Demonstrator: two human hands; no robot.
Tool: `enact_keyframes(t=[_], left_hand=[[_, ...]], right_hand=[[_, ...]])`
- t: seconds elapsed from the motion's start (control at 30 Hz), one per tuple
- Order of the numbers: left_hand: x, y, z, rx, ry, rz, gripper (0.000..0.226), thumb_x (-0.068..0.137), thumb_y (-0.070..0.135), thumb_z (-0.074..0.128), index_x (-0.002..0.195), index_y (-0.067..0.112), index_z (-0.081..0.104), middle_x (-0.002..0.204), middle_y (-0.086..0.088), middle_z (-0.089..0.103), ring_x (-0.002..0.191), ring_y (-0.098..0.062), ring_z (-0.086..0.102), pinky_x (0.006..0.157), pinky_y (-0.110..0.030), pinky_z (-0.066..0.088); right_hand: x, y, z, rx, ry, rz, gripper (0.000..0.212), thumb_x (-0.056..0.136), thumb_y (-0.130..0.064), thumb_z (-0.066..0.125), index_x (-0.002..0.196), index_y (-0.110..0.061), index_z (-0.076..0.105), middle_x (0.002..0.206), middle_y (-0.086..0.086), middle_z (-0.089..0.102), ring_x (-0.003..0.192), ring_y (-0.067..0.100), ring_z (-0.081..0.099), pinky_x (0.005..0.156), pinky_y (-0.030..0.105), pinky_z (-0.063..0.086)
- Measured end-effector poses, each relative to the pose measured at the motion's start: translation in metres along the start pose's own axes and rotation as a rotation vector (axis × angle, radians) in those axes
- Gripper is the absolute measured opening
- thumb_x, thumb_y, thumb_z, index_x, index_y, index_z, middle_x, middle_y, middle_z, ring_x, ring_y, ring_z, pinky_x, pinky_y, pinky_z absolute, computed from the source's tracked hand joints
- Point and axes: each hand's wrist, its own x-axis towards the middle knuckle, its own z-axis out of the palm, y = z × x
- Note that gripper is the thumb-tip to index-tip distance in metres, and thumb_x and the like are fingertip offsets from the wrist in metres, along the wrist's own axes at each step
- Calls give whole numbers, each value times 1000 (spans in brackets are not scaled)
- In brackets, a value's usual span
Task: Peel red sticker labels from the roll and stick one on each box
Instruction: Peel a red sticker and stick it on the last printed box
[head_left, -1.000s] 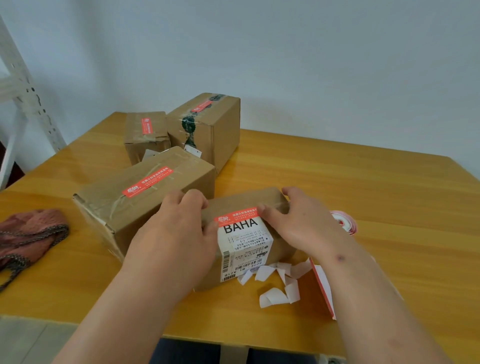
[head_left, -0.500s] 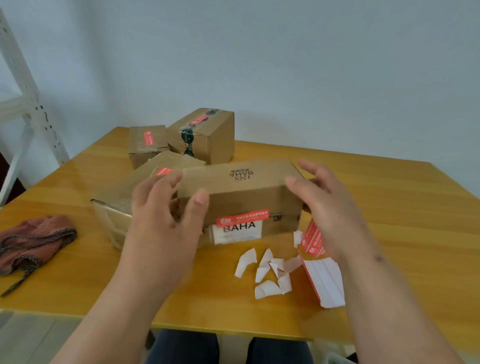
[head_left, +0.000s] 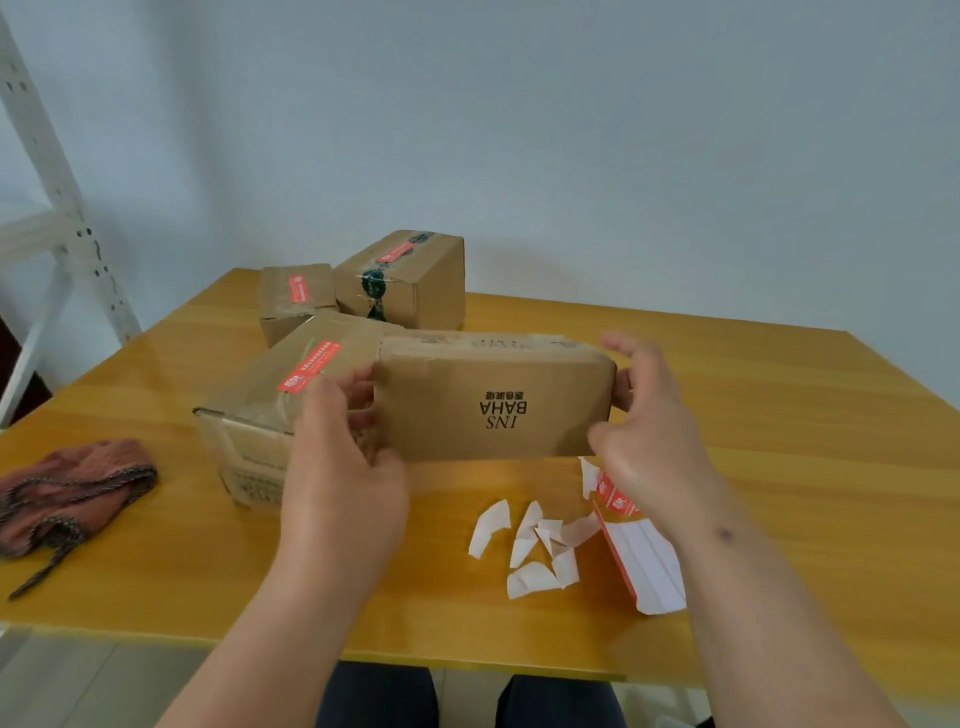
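Two hands hold one cardboard box (head_left: 493, 402) up off the wooden table (head_left: 779, 415), one at each end. The left hand (head_left: 343, 467) grips the left end, fingers curled behind it and thumb under the lower corner; the right hand (head_left: 649, 441) clamps the right end, thumb at the front lower corner and fingers behind. The face turned toward the person carries upside-down print reading INS BAHA.

Just behind the left hand lies a larger box (head_left: 270, 405) with a red sticker label (head_left: 310, 366) on its top. Farther beyond it stand a small box (head_left: 296, 301) and a taller taped box (head_left: 410, 280), each bearing a red label.

Below the right hand, on the table, lies the label strip (head_left: 639, 545), partly hidden by the wrist, and between the forearms is a scatter of white backing scraps (head_left: 530, 540). Well left of the left hand sits a reddish cloth (head_left: 67, 488).
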Motion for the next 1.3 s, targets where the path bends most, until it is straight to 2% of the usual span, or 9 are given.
enact_keyframes(t=[0.1,0.17,0.3,0.47,0.77,0.83,1.0,1.1,1.3], left_hand=[[-1,-5,5,321,-94,101,71,91,0,53,140,45,29,125,19,30,103,-5,41,84,-22,42],[-1,-9,8,426,-116,110,51,92,9,54,134,35,40,134,13,32,98,-5,40,75,-13,39],[0,-17,19,504,-206,112,18,93,25,57,109,27,48,146,9,24,105,-8,46,77,-14,49],[5,-17,25,647,-224,123,41,88,34,64,124,30,45,149,9,25,141,-16,23,111,-35,33],[21,-16,29,703,-134,182,40,92,24,58,130,27,50,142,8,40,132,-19,34,107,-39,36],[20,-15,34,741,-116,229,42,89,21,60,129,29,52,141,7,43,133,-20,32,109,-43,30],[8,-9,53,663,-130,370,37,84,21,68,120,30,61,129,8,52,122,-12,28,105,-40,24],[3,-6,62,624,-168,380,35,86,24,66,119,34,60,128,12,51,121,-9,28,102,-32,16],[-5,1,66,585,-318,363,33,90,27,60,120,41,56,120,26,45,119,1,32,92,-17,6]], right_hand=[[5,4,2,-242,-15,-20,53,80,-8,58,122,-37,43,116,-9,40,113,15,46,102,42,41],[5,5,6,-417,-59,4,41,82,-18,57,118,-35,46,119,-11,42,119,13,44,117,52,13],[4,6,16,-598,-143,-38,23,91,-34,52,113,-35,51,120,-14,50,124,11,43,114,52,-10],[11,5,12,-569,-223,-92,28,90,-40,56,118,-37,52,119,-18,54,119,8,48,116,49,-9],[17,15,-5,-490,-82,-96,25,95,-35,50,119,-41,51,123,-17,53,105,3,55,116,44,10],[17,21,-15,-468,-18,-62,16,94,-34,51,109,-41,55,118,-18,53,83,1,55,110,41,22],[-2,26,-28,-427,-28,15,13,90,-34,55,79,-30,59,86,-14,61,79,7,57,79,36,50],[-17,23,-22,-598,-216,86,31,85,-53,53,71,-25,57,69,-7,59,63,10,55,51,27,40],[-25,30,-10,-720,-405,113,20,88,-31,46,71,-24,52,72,-3,60,67,13,53,53,26,31]])
